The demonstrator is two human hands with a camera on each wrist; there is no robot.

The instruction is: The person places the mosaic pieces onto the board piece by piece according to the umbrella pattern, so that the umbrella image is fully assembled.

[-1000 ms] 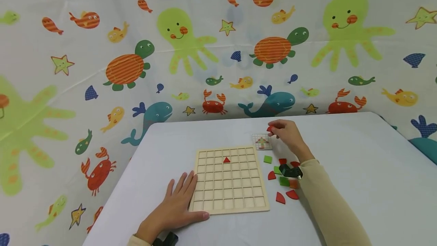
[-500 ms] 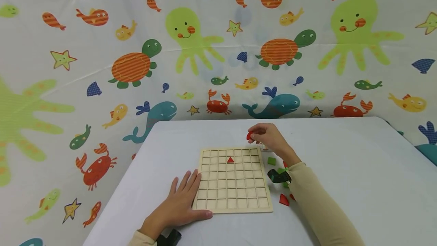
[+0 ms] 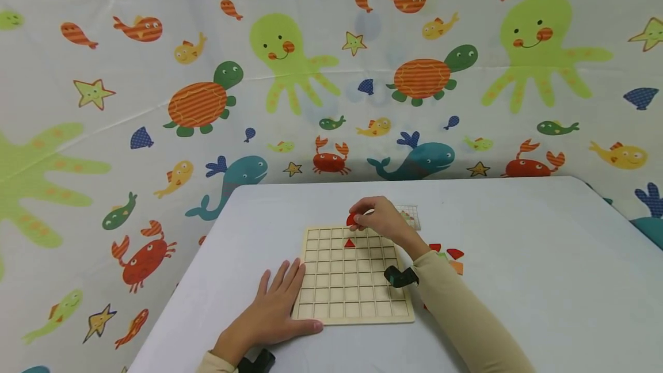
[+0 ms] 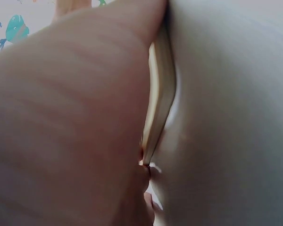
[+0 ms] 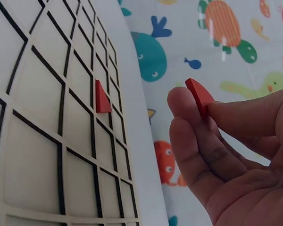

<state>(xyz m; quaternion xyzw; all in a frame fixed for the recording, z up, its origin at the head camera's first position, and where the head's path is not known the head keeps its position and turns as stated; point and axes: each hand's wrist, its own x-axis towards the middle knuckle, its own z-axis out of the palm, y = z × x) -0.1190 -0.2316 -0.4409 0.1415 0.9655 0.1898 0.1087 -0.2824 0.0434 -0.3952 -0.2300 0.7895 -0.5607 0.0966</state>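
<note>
Over the far edge of the wooden grid board [image 3: 354, 286], my right hand [image 3: 382, 219] pinches a red quarter-circle piece [image 5: 201, 98] between thumb and fingers. In the right wrist view the piece is held up off the board. A red triangle piece [image 3: 349, 243] lies in a cell of the board's second row from the far side, just below that hand. My left hand [image 3: 271, 309] lies flat with spread fingers against the board's left edge, its thumb along the near corner. The left wrist view shows the board's side edge [image 4: 162, 89] beside that hand.
Right of the board lie several loose pieces, among them a red piece [image 3: 455, 254] and an orange piece [image 3: 457, 267], partly hidden by my right sleeve [image 3: 461, 304]. A small gridded pattern card [image 3: 411, 214] lies behind my right wrist. A printed cloth [image 3: 311, 73] hangs behind the table.
My right hand has carried the red quarter-circle piece left, from beside the pattern card to above the board's far edge. The left hand stays at the board. The head view has shifted slightly.
</note>
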